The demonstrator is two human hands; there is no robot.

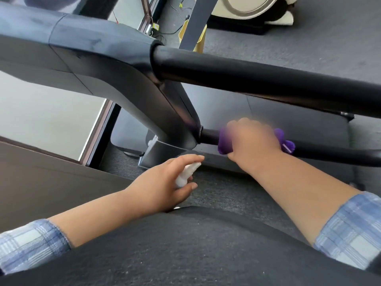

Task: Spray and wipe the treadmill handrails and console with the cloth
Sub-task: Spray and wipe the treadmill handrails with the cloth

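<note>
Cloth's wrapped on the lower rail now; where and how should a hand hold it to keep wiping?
Grip the purple cloth from above, as the right hand does, fingers curled round the thin lower handrail. Its round bar lets the cloth slide along it.

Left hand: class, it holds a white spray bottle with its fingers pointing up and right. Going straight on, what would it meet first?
Probably the lower handrail, near the purple cloth gripped by the right hand; depth is unclear, so the left hand and spray bottle might pass below it.
</note>
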